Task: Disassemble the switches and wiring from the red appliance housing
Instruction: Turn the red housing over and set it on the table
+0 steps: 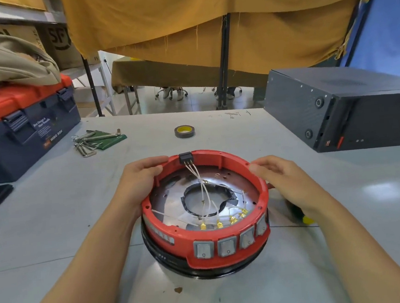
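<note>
The round red appliance housing sits upside down on a black base ring in the middle of the table. Several grey rocker switches line its near wall. White wires run from a black socket on the far rim across the metal plate to brass terminals behind the switches. My left hand grips the far-left rim. My right hand holds the right rim, fingers over its edge.
A blue and red toolbox stands at the far left, with hex keys on a green pouch beside it. A tape roll lies behind the housing. A dark grey box fills the right. A yellow-green object lies under my right wrist.
</note>
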A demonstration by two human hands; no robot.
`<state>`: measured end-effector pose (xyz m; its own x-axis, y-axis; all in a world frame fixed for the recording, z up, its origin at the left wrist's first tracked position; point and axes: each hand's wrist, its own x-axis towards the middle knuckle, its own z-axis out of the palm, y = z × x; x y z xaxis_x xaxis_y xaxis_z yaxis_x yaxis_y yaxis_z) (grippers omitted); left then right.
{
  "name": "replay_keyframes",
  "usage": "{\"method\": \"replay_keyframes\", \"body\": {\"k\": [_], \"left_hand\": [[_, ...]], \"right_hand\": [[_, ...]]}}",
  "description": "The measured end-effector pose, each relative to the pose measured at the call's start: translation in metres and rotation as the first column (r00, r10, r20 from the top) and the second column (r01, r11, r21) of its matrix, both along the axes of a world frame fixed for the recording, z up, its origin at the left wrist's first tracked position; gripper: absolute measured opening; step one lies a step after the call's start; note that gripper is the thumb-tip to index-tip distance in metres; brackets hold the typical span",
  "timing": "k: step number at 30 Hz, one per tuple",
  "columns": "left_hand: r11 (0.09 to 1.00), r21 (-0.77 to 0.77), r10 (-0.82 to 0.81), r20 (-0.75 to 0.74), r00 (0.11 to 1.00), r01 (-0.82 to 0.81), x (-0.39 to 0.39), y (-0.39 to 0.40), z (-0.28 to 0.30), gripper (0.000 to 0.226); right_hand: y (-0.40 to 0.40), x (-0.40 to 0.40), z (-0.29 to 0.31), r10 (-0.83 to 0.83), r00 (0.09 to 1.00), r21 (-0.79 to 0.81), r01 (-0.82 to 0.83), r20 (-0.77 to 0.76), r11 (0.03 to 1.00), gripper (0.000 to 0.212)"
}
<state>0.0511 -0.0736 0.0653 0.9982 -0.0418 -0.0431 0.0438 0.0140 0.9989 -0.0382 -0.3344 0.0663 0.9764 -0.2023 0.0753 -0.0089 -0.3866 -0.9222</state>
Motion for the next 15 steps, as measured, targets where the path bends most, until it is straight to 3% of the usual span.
{"method": "replay_keyframes", "body": {"k": [3,7,12,15], "left_hand": [[0.995,0.079,0.059,0.051,0.997,-0.063,-0.001,-0.001,-0.002,0.036],[0.942,0.332,-0.005,0.130,0.992,-0.039,-0.004,0.010,0.000,0.039],[0.929,0.370,-0.029,0.130,0.991,-0.021,0.000,0.022,0.005,0.019],[0.951,0.306,-0.069,0.074,0.995,0.044,-0.001,0.019,0.005,0.014]], "right_hand": [[0.004,0.000,0.001,-0.055,0.997,-0.028,0.053,-0.054,0.998,0.026],[0.009,0.003,0.000,-0.099,0.995,-0.031,0.098,-0.021,0.995,0.011],[0.006,0.008,0.006,-0.050,0.998,0.073,0.052,-0.032,0.996,0.017],[-0.007,0.009,0.001,-0.175,0.985,-0.099,0.174,-0.003,0.980,0.018]]}}
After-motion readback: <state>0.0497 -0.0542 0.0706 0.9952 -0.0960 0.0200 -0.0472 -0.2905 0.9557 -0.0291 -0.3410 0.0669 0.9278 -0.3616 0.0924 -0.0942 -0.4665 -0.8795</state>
